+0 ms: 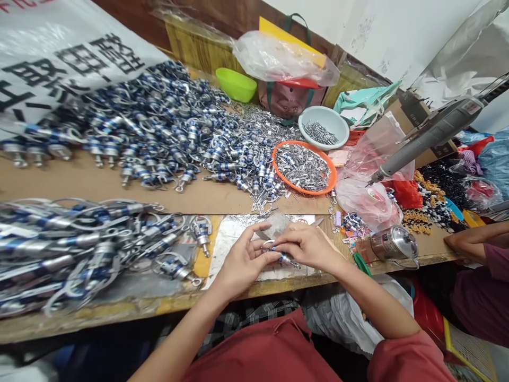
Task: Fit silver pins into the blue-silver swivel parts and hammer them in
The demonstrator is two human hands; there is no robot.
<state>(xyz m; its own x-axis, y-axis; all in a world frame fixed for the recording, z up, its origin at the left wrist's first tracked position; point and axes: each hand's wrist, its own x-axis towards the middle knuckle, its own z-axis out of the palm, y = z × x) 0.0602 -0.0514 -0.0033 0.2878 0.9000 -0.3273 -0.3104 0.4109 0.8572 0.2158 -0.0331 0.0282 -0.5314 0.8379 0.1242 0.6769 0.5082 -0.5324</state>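
Close together at the bench edge, my left hand (244, 257) and my right hand (310, 246) pinch one small blue-and-silver metal fitting (287, 260) between their fingertips. Its shaft end sticks out below my right fingers, and my fingers cover much of the rest. Under the hands lies a worn white sheet (222, 246). Just beyond them sits a greyish lump (274, 225), partly hidden by my fingers. Left of the sheet, similar fittings with curved pale strips lie in a loose pile (91, 249).
A large heap of fittings (159, 122) spreads across the back left. An orange basket (334, 183) holds small metal plates; a pale bowl (306, 114) holds pins. At right hang a grey electric screwdriver (429, 135) and stands a metal mug (393, 246). Another person's arm (469, 239) rests at far right.
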